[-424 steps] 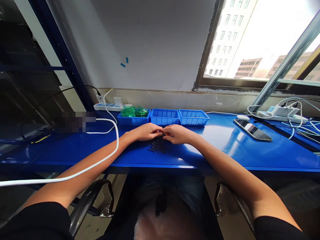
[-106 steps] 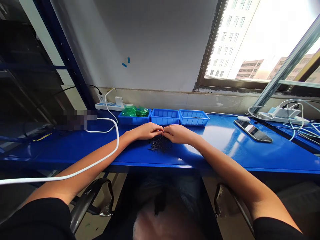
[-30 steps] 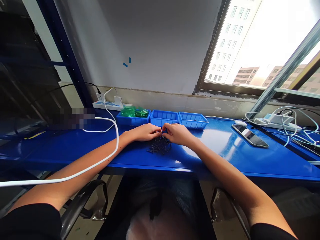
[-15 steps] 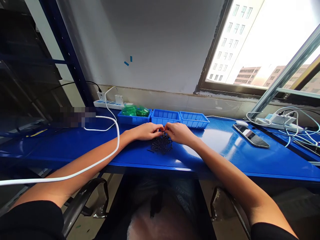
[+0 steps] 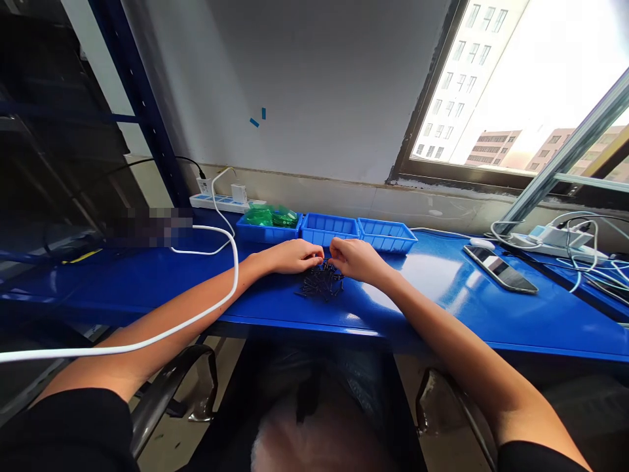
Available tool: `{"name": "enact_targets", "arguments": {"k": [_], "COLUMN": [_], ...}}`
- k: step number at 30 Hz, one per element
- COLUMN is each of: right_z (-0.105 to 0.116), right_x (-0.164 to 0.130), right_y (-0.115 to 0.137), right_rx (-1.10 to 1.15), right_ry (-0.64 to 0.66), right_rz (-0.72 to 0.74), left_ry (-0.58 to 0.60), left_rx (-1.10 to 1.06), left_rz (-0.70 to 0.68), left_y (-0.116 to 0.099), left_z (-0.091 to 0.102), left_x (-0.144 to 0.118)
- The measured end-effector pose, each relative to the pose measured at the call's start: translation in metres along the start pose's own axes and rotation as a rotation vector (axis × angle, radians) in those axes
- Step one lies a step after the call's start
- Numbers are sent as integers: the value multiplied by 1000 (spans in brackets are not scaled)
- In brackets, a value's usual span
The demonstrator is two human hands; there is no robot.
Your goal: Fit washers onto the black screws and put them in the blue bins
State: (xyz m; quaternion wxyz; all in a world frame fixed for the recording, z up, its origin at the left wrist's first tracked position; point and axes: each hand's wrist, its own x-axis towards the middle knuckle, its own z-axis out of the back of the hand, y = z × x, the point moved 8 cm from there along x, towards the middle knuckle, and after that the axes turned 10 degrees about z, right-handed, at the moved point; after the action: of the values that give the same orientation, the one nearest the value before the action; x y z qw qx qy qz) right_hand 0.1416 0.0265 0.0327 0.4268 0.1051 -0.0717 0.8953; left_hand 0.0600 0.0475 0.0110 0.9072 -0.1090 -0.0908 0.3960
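The left hand [image 5: 295,255] and the right hand [image 5: 358,259] lie knuckles-up on the blue table [image 5: 442,295], close together with a narrow gap between their fingertips. Both sets of fingers are curled down at the far edge of a small pile of dark screws [image 5: 322,283], which sits on the table just at 6 o'clock of the two hands. The fingertips seem to pinch something tiny at the top of the pile, but whether either hand truly grips a screw is too small to tell.

At 12 o'clock of the hands, three blue bins stand in a row touching one another: the left bin [image 5: 268,229] holds green plastic pieces [image 5: 272,216], while the middle bin [image 5: 330,230] and the right bin [image 5: 388,236] show only their ribbed walls. At 10 o'clock, a white power strip [image 5: 221,202] lies against the wall, and a white cable [image 5: 216,308] loops from it across the left forearm. At 3 o'clock, well apart from the hands, a phone [image 5: 500,273] lies flat on the table, with a tangle of chargers and wires [image 5: 565,236] beyond it.
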Motion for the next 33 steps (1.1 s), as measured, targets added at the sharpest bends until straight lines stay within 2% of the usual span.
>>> {"name": "enact_targets", "arguments": {"k": [6, 11, 15, 18, 26, 33], "right_z": [-2, 3, 5, 2, 1, 2], "right_x": [1, 1, 0, 0, 0, 0], "right_y": [1, -2, 0, 2, 2, 0], "right_rx": [-29, -37, 24, 32, 5, -3], "right_ry": [31, -5, -53, -28, -24, -38], "right_rz": [-8, -44, 2, 24, 19, -1], "left_ry": [3, 7, 5, -7, -35, -32], "left_rx": [9, 3, -2, -8, -8, -11], "left_rz": [0, -4, -28, -19, 18, -11], "left_y": [0, -1, -1, 1, 1, -2], "left_z": [0, 0, -1, -1, 4, 3], "left_x": [0, 0, 0, 1, 0, -1]}}
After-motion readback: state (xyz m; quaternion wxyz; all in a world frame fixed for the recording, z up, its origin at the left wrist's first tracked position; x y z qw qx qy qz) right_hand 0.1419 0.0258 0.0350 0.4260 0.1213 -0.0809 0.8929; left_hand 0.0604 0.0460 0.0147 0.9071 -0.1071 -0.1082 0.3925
